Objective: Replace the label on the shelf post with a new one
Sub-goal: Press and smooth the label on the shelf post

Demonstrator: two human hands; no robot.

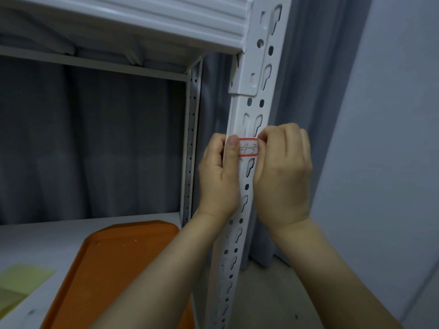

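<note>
A small white label [248, 147] with a red border and handwritten marks sits across the front of the white slotted shelf post [255, 86]. My left hand [217, 179] wraps the post's left side, and its thumb presses on the label's left end. My right hand [282, 172] is curled at the post's right side, with its fingertips pinching the label's right edge. I cannot tell whether that edge is stuck down or lifted. No second label shows.
An orange tray [114, 269] lies on the white shelf board [47, 233] at lower left, with a pale yellow sheet [21, 281] beside it. Grey curtains [95, 138] hang behind the rack. A white shelf beam [142, 17] crosses overhead. A plain wall stands to the right.
</note>
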